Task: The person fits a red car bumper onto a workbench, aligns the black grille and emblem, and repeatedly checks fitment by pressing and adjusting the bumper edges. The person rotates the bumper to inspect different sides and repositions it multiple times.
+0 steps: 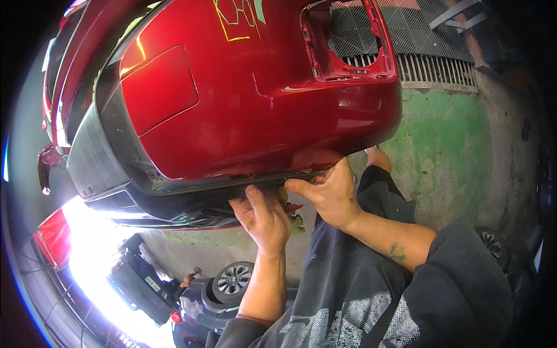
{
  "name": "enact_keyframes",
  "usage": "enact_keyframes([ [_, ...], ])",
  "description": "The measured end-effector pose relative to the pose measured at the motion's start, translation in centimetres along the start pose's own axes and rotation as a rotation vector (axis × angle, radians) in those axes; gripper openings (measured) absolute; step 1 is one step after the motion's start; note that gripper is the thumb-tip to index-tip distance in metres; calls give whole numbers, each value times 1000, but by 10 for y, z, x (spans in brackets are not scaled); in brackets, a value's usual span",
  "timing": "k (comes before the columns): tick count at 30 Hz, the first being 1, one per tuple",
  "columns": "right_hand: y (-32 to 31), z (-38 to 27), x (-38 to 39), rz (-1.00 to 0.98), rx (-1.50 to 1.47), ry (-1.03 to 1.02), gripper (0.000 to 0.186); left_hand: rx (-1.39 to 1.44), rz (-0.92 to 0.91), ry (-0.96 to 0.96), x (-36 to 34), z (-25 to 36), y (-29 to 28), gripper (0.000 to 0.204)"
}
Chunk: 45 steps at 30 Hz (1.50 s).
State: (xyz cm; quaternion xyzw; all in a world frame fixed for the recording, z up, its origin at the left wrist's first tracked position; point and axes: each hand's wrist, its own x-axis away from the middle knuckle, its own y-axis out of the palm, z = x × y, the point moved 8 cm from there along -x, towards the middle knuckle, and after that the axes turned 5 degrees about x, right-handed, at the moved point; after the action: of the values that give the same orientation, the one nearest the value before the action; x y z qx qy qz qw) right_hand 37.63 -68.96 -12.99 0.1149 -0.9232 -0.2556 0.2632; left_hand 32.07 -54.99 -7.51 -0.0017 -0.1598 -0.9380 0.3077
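A glossy red car body panel [261, 116], with a square flap outline and a cut-out opening, fills the upper middle of the view. Along its near edge runs a black trim [220, 197]. My left hand [264, 223] is at the trim's underside, thumb up against it and fingers curled, partly hidden behind the thumb. My right hand [333, 191], a little to the right, grips the panel's edge where red meets black, thumb along the trim and fingers mostly hidden beneath the red panel.
Behind and below are concrete floor with green paint [441, 145], a grate [435, 74] with tiles beyond, a wheel [232, 281], a dark car [139, 290] by the bright doorway and another wheel [490, 249] at right. A metal stand leg [449, 20] shows at top right. My legs are below the panel.
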Motion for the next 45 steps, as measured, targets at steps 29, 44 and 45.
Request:
enact_keyframes([
  [29,6,17,-11,-279,-532,111,65,-1795,-723,1197,-17,160,13,49],
  [44,21,-6,-22,-273,-784,-4,94,-1646,-1234,1233,-36,149,65,31],
  [45,24,-4,-20,-270,-803,5,95,-1645,-1298,1209,-34,146,61,33],
])
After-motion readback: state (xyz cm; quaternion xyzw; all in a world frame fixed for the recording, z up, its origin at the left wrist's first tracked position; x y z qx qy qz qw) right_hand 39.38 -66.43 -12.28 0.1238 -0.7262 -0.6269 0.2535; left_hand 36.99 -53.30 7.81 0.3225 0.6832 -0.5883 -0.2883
